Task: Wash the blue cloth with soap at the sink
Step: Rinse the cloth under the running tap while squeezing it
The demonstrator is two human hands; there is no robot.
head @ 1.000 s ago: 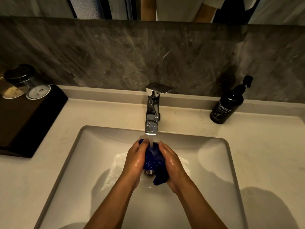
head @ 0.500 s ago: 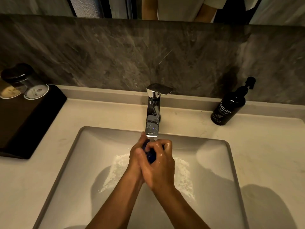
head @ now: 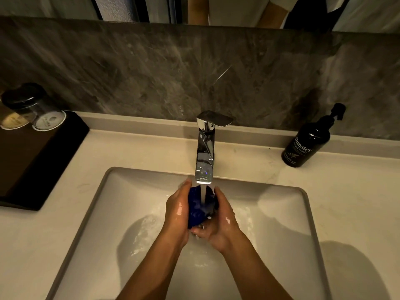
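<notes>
A bunched wet blue cloth (head: 198, 207) sits between my two hands over the white sink (head: 281, 213), right under the chrome tap (head: 205, 156). A stream of water falls from the spout onto the cloth. My left hand (head: 177, 213) grips the cloth from the left and my right hand (head: 223, 221) grips it from the right; both are wet and shiny. Foamy water spreads across the basin under my hands. A dark hand-wash pump bottle (head: 307, 141) stands on the counter at the back right.
A black tray (head: 39, 161) on the left counter carries upturned glasses (head: 32, 109). A dark marble backsplash (head: 151, 72) rises behind the tap, with a mirror above it. Pale countertop (head: 357, 191) surrounds the basin.
My hands were clasped tight over the cloth, hiding most of it. They have parted sideways, and the blue cloth shows again between them under the running water.
</notes>
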